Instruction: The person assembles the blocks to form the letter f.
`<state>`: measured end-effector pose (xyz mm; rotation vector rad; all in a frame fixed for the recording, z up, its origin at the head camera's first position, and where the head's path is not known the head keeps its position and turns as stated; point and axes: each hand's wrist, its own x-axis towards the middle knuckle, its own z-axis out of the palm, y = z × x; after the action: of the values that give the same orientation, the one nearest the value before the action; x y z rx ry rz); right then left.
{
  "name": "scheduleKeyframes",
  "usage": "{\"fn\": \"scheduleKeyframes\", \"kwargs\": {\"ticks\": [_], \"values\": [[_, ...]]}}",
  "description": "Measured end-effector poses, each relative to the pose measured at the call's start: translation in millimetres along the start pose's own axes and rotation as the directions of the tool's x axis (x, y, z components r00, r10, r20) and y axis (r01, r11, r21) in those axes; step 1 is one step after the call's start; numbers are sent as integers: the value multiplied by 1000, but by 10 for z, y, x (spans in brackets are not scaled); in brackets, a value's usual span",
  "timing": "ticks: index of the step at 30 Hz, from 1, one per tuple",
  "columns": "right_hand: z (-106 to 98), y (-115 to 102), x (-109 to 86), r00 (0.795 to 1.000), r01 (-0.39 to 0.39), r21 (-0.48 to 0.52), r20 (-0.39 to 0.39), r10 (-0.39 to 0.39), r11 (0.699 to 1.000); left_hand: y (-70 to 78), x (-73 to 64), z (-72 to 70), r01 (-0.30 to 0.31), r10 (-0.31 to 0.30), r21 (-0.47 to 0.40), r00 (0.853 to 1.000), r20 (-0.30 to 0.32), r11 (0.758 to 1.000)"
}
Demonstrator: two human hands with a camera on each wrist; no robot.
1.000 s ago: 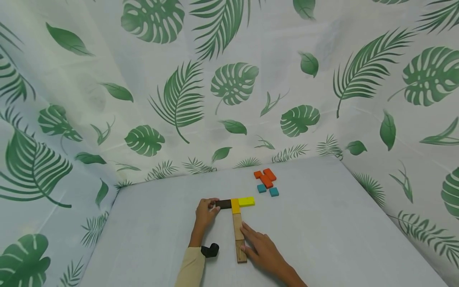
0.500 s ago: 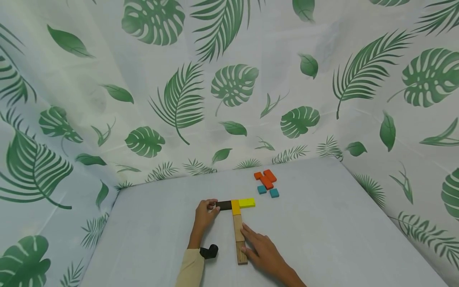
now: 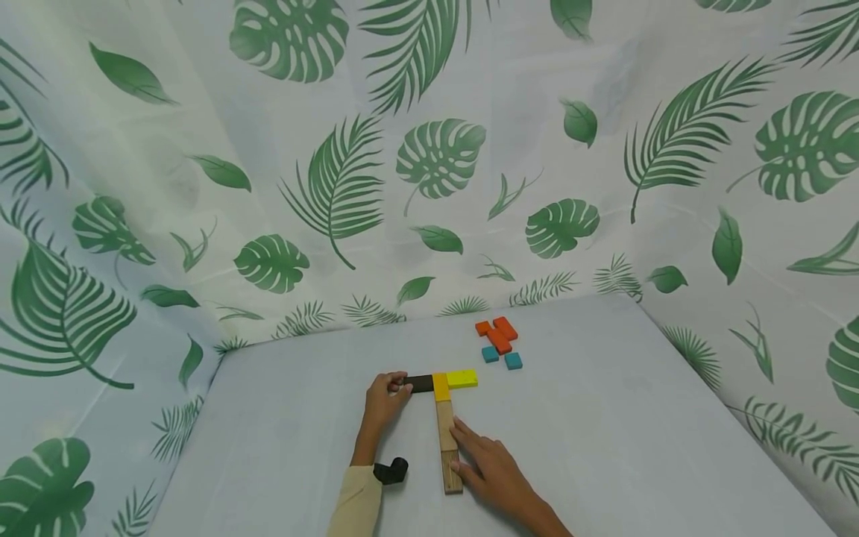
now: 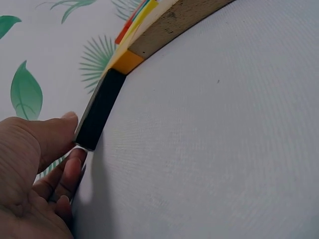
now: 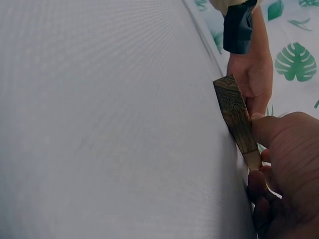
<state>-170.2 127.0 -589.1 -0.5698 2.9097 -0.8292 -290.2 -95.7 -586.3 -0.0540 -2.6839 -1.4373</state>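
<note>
1. Our left hand (image 3: 382,399) pinches the outer left end of the black block (image 3: 419,384) between thumb and fingers, as the left wrist view also shows.
2. Our right hand (image 3: 493,470) wraps nothing fully that we can see: its thumb touches the right side of the dark wooden block (image 3: 450,477), and its fingertips touch the light wooden block (image 3: 444,426) beyond it.
3. We judge the key relation to be the black block's line. It lies just right of our left hand, its long axis running left to right, roughly square to the two wooden blocks, which run end to end away from us.
4. At the far end of that column we see the orange-yellow block (image 3: 440,387), lengthwise with the wood. The black block meets its left side, and the lime-yellow block (image 3: 461,379) meets its right, making a T.
5. Our left hand is nearer the black block, our right hand nearer the wooden ones. The two blue blocks (image 3: 513,361) lie past the T to the right, apart from both hands but closer to the right; three red blocks (image 3: 499,341) sit behind them.
6. We can read no brand, label or lettering on any block; smaller marks would be too fine to tell.
</note>
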Motion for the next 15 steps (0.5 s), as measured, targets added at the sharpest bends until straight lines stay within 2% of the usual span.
{"fn": "scheduleKeyframes", "kwargs": {"ticks": [8, 15], "values": [[22, 2, -9, 1000, -7, 9, 18, 7, 1000, -72, -91, 2, -45, 44, -11, 998, -34, 999], [11, -5, -5, 1000, -17, 14, 10, 17, 1000, -61, -182, 34, -36, 34, -46, 998, -57, 998]]}}
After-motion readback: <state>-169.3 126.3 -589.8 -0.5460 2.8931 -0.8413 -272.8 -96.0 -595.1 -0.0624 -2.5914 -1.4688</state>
